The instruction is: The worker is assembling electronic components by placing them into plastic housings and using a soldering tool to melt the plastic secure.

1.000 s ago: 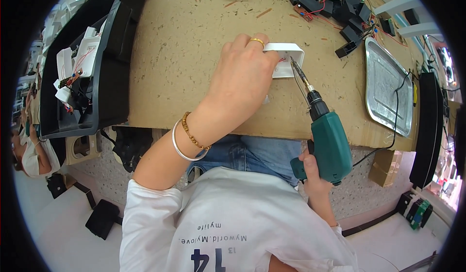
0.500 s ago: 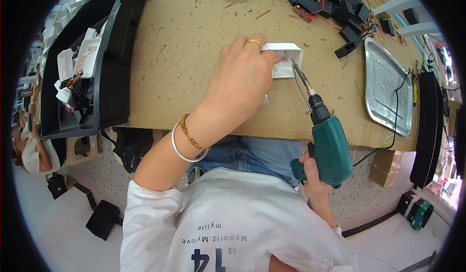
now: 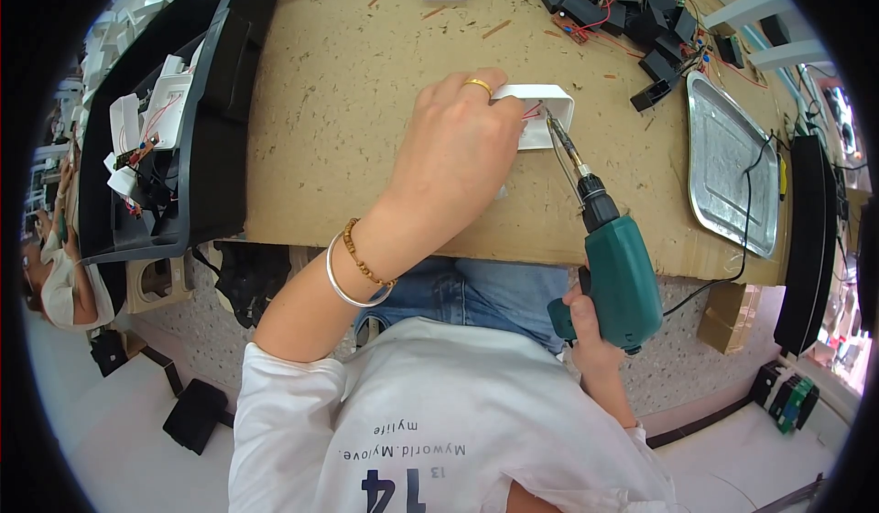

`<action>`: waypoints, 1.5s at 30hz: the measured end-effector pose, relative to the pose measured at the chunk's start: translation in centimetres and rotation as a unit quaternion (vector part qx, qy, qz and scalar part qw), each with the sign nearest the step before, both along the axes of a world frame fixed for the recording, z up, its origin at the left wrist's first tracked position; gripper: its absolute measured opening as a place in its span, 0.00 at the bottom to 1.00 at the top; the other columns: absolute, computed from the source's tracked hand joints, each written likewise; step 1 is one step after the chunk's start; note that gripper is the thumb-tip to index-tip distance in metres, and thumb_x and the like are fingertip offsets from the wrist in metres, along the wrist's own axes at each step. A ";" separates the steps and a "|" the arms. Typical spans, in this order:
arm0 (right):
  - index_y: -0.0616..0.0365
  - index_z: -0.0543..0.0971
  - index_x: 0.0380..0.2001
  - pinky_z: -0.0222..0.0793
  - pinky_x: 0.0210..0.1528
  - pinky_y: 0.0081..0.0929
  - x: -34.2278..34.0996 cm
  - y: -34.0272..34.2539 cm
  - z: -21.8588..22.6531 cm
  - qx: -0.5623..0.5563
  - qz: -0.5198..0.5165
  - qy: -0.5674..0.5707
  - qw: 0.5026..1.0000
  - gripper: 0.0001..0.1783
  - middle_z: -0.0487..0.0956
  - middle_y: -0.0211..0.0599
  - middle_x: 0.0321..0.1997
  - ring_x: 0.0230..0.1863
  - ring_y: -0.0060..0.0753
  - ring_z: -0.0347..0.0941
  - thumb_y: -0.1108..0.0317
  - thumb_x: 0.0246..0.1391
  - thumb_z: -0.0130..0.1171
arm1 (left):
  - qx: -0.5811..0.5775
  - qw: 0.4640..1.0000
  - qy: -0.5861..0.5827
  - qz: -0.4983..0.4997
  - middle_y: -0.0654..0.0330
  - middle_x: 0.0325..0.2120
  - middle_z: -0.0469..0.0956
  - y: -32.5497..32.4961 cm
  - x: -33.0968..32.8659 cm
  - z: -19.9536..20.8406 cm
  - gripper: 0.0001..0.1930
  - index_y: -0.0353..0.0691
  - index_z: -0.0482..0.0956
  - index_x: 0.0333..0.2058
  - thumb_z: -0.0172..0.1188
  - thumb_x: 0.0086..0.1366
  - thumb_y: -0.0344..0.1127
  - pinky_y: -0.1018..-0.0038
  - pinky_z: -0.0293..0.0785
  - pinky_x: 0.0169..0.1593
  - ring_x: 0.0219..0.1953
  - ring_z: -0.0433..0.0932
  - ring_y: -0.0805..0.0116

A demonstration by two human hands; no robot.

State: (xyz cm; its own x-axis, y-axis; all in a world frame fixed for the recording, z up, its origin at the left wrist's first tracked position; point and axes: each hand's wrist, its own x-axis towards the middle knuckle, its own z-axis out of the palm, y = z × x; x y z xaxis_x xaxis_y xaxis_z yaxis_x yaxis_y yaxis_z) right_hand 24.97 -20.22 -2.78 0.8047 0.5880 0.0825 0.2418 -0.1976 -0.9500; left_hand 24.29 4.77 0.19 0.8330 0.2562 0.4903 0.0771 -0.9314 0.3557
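My left hand [image 3: 462, 142] is closed around a white plastic housing [image 3: 560, 135] on the table, covering its left part. Thin red wires [image 3: 532, 111] show inside the open housing. In my right hand [image 3: 589, 334] is a green corded soldering gun [image 3: 623, 279] by its grip, one finger near the trigger. A thin metal tube runs alongside its metal tip [image 3: 566, 139]. That tip reaches into the housing, close to the wires; whether it touches them I cannot tell. Just below the housing lies a small clear scrap [image 3: 502, 191].
On the left stands a black bin [image 3: 215, 119] with white housings and wired boards. Black cases and red-wired boards [image 3: 641, 23] pile up at the far right. A metal tray [image 3: 732, 169] lies at the right, the gun's cord [image 3: 746, 211] crossing it. A person [image 3: 69, 275] sits at far left.
The soldering gun's tip has shifted slightly left and up inside the housing. My left hand and the housing have moved a little to the right.
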 end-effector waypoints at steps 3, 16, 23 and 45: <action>0.66 0.70 0.45 0.65 0.34 0.23 -0.2 1.0 0.4 0.027 -0.031 0.032 0.999 0.20 0.73 0.33 0.27 0.28 0.24 0.69 0.67 0.50 0.59 | 0.008 1.000 -0.002 -0.002 0.50 0.38 0.76 -0.3 0.3 -0.1 0.05 0.33 0.78 0.27 0.59 0.53 0.29 0.62 0.71 0.44 0.38 0.75 0.52; 0.66 0.69 0.43 0.66 0.29 0.20 0.0 0.9 -0.2 0.035 -0.062 0.008 0.997 0.21 0.74 0.32 0.24 0.24 0.22 0.68 0.71 0.46 0.63 | 0.054 0.998 -0.016 -0.042 0.53 0.39 0.74 -0.1 1.3 -0.5 0.03 0.33 0.75 0.26 0.57 0.52 0.26 0.64 0.68 0.46 0.39 0.73 0.55; 0.65 0.69 0.41 0.66 0.31 0.19 0.2 1.3 0.4 0.043 -0.079 0.044 0.995 0.20 0.74 0.32 0.25 0.24 0.21 0.69 0.72 0.46 0.64 | 0.064 0.997 0.013 -0.037 0.54 0.39 0.73 -0.3 1.5 -0.3 0.03 0.35 0.76 0.27 0.55 0.53 0.27 0.64 0.67 0.44 0.39 0.72 0.57; 0.64 0.74 0.38 0.67 0.33 0.20 0.8 2.0 0.5 0.052 -0.088 0.076 0.992 0.17 0.75 0.31 0.29 0.29 0.22 0.70 0.69 0.46 0.66 | 0.049 0.998 0.021 -0.040 0.55 0.39 0.73 -0.1 1.6 -0.3 0.04 0.36 0.77 0.29 0.56 0.54 0.27 0.63 0.67 0.44 0.39 0.71 0.57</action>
